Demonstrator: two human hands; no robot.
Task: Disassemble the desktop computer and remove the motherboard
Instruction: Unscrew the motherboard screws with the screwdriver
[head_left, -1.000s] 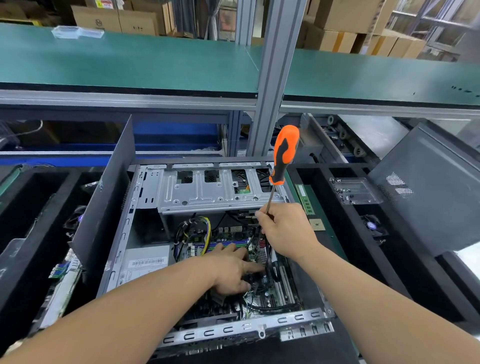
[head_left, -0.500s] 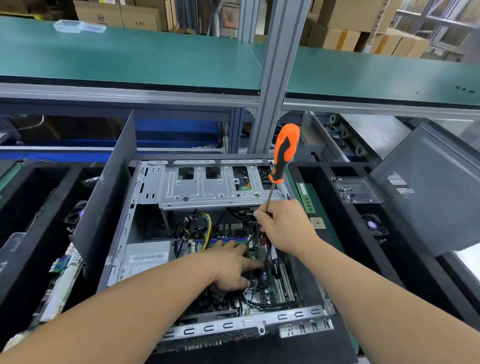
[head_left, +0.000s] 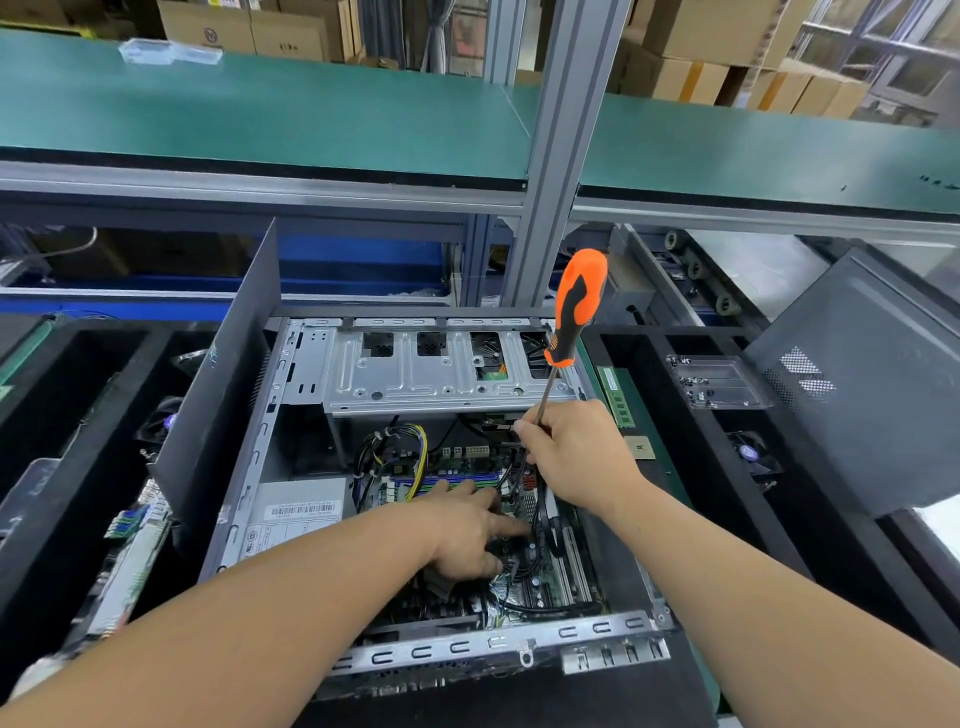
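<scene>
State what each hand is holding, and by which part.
The right hand grips the screwdriver by its metal shaft, handle up. The left hand rests on the motherboard; whether its fingers grip anything cannot be told.

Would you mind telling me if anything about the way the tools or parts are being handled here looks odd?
One thing: the right hand grips the screwdriver by its metal shaft, so the orange handle sticks up above the case, not in driving position. The left hand rests on the motherboard. Nothing looks spilled or broken.
</scene>
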